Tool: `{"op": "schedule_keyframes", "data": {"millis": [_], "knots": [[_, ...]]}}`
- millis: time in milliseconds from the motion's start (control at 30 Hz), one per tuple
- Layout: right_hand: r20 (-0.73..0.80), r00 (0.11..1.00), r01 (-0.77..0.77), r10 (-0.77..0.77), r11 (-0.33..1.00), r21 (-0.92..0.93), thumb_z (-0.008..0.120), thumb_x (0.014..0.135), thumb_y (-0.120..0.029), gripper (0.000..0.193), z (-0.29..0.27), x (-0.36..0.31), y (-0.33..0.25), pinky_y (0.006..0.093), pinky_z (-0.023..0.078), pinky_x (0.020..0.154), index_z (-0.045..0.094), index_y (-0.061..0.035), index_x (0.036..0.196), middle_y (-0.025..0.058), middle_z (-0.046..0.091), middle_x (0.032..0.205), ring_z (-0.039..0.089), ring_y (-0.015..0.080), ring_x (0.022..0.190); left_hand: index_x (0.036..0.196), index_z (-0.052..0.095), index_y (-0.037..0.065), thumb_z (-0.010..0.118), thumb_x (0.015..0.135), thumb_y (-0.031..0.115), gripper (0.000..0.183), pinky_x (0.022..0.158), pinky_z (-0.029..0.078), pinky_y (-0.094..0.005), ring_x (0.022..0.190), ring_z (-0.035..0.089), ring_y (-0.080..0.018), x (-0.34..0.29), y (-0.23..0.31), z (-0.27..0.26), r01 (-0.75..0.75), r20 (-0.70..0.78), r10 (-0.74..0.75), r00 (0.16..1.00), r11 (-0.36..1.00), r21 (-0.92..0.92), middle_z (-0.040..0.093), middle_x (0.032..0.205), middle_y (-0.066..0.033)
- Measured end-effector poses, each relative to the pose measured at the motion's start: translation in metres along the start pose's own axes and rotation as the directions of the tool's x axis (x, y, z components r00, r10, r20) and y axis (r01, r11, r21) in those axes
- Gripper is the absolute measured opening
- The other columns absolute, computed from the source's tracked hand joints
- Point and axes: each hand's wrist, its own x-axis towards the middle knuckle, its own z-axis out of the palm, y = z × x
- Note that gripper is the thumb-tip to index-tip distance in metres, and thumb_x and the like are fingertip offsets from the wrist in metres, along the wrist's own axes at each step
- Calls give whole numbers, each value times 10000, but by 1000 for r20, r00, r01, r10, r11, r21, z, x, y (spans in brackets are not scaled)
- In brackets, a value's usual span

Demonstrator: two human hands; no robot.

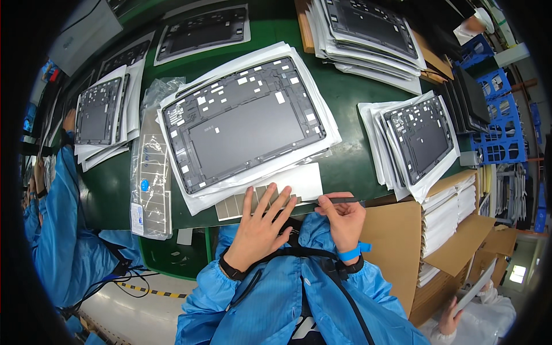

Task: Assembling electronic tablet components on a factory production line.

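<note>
My left hand (260,231) lies with its fingers spread on a white backing sheet (305,179) at the table's front edge. Grey-brown rectangular pieces (231,207) are stuck on the sheet beside and between my fingers. Pinched in my right hand (344,224) is a pair of dark tweezers (351,200), its thin tip pointing left toward the sheet and my left fingertips. Whether the tip grips anything is too small to tell. Just beyond both hands, a dark grey tablet back housing (247,126) with many small white pads rests on white wrapping sheets.
Left of the housing lies a clear plastic bag (152,178) of similar grey-brown strips. More housings in white sheets are stacked at the left (98,112), right (422,138) and back right (374,29). Cardboard boxes (391,247) stand right. Co-workers (63,230) sit at left; another person's hand (451,316) holds a panel at lower right.
</note>
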Motion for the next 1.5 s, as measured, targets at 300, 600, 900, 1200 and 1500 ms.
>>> {"op": "schedule_keyframes", "data": {"millis": [300, 600, 900, 1200, 1500], "knots": [[-36, 981, 190, -192, 980, -60, 771, 871, -20, 161, -3, -7, -4, 250, 571, 700, 688, 47, 991, 108, 733, 879, 722, 156, 787, 1449, 517, 176, 738, 826, 301, 673, 1188, 192, -655, 1467, 307, -346, 1, 0, 0, 11, -5, -11, 1000, 1000, 4, 381, 1576, -70], [-48, 997, 63, -67, 996, -70, 778, 874, -55, 171, 3, 1, -2, 246, 554, 677, 704, 42, 994, 104, 738, 856, 714, 142, 754, 1458, 506, 238, 721, 843, 284, 654, 1168, 207, -670, 1474, 295, -347, 0, 0, 0, 2, 13, -2, 1000, 1000, 1, 347, 1597, -67], [-18, 998, 60, -63, 992, -115, 781, 874, -73, 187, 1, 2, -5, 245, 556, 676, 704, 52, 990, 108, 740, 830, 717, 141, 745, 1463, 502, 240, 722, 841, 289, 662, 1165, 207, -676, 1478, 290, -344, 0, 0, -1, 1, 17, -1, 1000, 1000, 2, 356, 1593, -66], [-34, 997, 61, -62, 997, -46, 784, 867, -61, 199, -2, 2, -1, 254, 577, 696, 698, 56, 1004, 109, 739, 826, 722, 151, 756, 1457, 513, 242, 724, 840, 288, 653, 1161, 211, -677, 1479, 294, -342, 0, -1, 1, 4, 10, -3, 1000, 1000, -15, 359, 1593, -66], [-21, 993, 111, -113, 988, -104, 785, 873, -79, 181, 2, 1, 3, 248, 554, 680, 714, 38, 992, 99, 745, 816, 719, 134, 752, 1459, 513, 244, 727, 840, 287, 657, 1171, 194, -674, 1483, 286, -341, 0, -1, 0, 8, 25, -8, 1000, 1000, -19, 343, 1602, -66]]}}
